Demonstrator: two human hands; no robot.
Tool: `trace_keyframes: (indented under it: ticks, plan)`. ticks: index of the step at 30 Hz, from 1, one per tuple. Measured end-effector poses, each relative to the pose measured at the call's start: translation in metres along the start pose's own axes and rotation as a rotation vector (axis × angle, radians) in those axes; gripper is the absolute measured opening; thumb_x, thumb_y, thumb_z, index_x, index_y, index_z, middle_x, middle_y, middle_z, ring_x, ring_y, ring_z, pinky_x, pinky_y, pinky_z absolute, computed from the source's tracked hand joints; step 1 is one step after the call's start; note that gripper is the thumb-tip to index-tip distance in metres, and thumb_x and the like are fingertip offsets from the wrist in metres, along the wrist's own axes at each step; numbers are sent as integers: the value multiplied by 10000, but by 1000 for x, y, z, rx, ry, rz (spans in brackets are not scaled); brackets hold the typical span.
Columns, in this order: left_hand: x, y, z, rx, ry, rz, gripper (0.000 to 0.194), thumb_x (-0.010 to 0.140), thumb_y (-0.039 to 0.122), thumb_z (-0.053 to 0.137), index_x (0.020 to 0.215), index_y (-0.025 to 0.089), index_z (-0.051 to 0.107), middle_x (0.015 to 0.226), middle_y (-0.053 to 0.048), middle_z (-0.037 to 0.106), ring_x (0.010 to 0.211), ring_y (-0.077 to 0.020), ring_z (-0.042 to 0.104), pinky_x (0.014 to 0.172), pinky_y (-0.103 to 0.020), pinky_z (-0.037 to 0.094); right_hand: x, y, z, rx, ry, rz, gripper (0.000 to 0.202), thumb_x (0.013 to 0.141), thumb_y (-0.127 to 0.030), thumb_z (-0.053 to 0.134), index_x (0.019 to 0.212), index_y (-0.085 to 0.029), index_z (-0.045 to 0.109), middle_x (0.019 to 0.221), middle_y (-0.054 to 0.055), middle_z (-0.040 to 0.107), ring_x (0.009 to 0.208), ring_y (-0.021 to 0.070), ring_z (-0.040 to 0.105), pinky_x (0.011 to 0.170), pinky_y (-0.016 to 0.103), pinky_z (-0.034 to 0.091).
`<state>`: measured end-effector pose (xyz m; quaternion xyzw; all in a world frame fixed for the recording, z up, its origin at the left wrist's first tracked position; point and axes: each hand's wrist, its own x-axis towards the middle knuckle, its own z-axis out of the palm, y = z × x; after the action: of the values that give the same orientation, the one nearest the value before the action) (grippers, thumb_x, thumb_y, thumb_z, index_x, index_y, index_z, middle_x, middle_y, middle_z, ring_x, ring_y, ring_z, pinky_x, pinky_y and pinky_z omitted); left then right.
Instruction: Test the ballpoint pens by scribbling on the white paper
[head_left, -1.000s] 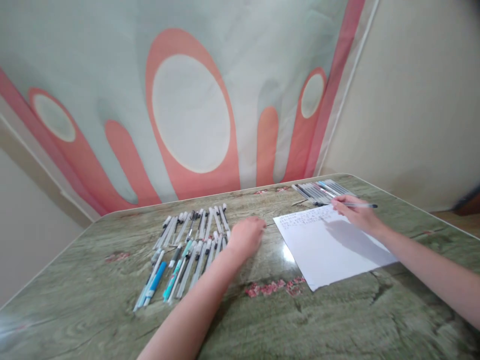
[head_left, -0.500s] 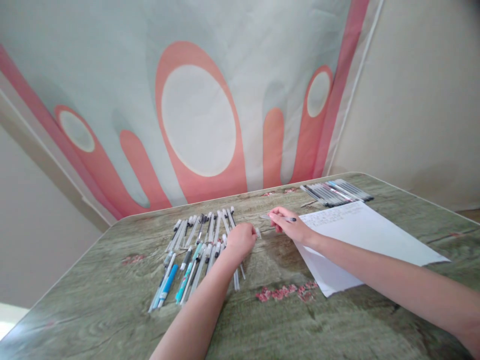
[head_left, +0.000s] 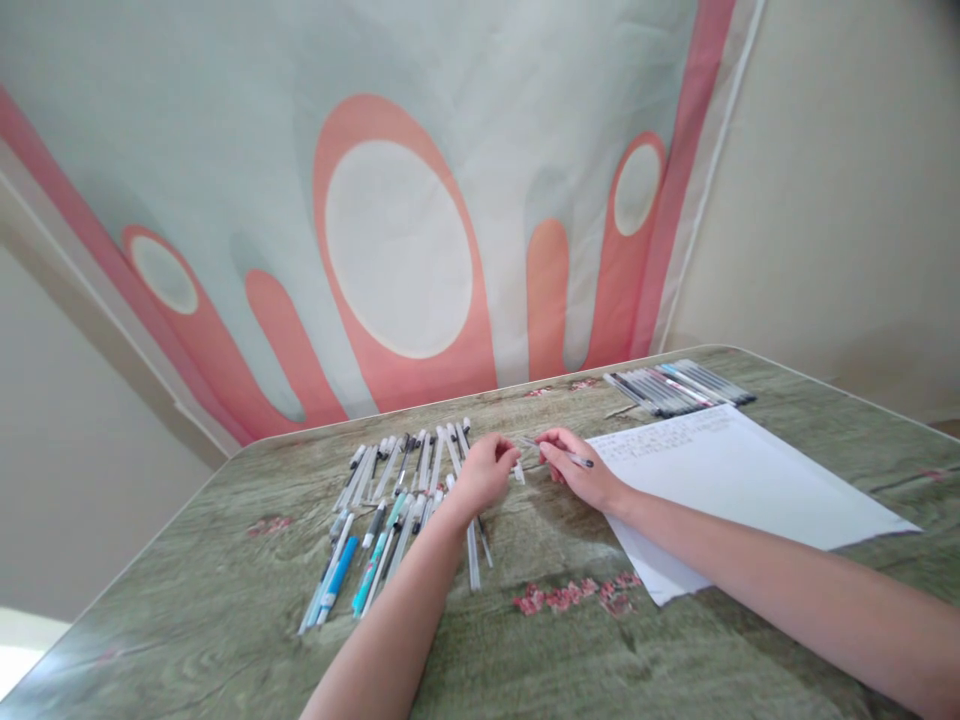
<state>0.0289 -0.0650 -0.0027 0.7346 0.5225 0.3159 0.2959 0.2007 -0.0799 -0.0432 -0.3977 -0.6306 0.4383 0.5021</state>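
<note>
My right hand (head_left: 576,470) is closed in a pinch around a slim pen (head_left: 581,460) with a clear barrel and a dark end, its other end pointing left toward my left hand. My left hand (head_left: 486,472) has its fingers curled together just left of it, over the right edge of the pen rows. A small whitish piece (head_left: 520,474) shows at the left fingertips; whether it is pinched or lies on the table I cannot tell. My right wrist crosses the left part of a white sheet of paper (head_left: 750,500) with lines of handwriting along its top.
Two rows of capped pens (head_left: 364,475) lie on the left, with a thick blue marker (head_left: 339,572) and a teal pen (head_left: 369,575) in the nearer row. Behind the paper, more pens (head_left: 679,388) lie side by side. The wood-patterned table (head_left: 247,600) meets a printed backdrop (head_left: 517,100).
The right hand's pen has tilted a little, its left end coming closer to my left fingers. My left hand has risen slightly. The view has shifted a little.
</note>
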Motion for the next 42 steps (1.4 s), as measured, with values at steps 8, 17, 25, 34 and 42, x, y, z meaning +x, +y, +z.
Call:
trace_keyframes:
  ticks: [8, 17, 25, 34, 42]
  plan:
    - [3, 0, 11, -1081, 85, -430, 209, 641, 134, 653, 804, 160, 525, 654, 32, 540, 517, -44, 500, 501, -159, 378, -12, -15, 2, -308, 80, -303, 219, 841, -311, 447, 1026, -202, 485, 807, 23, 535, 693, 146, 509, 659, 287, 427]
    - [2, -3, 8, -1526, -35, -601, 216, 715, 42, 557, 880, 171, 502, 653, 24, 553, 514, -52, 541, 476, -159, 409, -17, -20, 2, -480, -81, -579, 292, 809, -203, 468, 1100, -222, 441, 935, 74, 517, 784, 173, 520, 691, 319, 455]
    - [-4, 3, 16, -1456, -27, -584, 101, 711, 121, 627, 781, 133, 555, 675, -5, 619, 571, -69, 592, 514, -154, 456, -17, -17, -1, -492, -55, -593, 348, 850, -175, 407, 1188, -257, 406, 978, 69, 541, 804, 162, 555, 721, 315, 472]
    - [-12, 13, 31, -1263, -53, -476, 231, 582, 203, 743, 712, 145, 562, 661, 20, 610, 596, -61, 586, 484, -132, 389, -8, -12, 0, -571, 240, -681, 308, 783, -142, 511, 1068, -250, 469, 913, 65, 577, 862, 222, 527, 792, 424, 437]
    - [-13, 13, 35, -1124, 29, -378, 288, 547, 272, 755, 721, 136, 569, 647, 11, 609, 586, -72, 572, 491, -151, 353, -9, -14, -2, -560, 238, -654, 268, 791, -154, 503, 1040, -255, 500, 862, 53, 594, 813, 220, 521, 759, 415, 445]
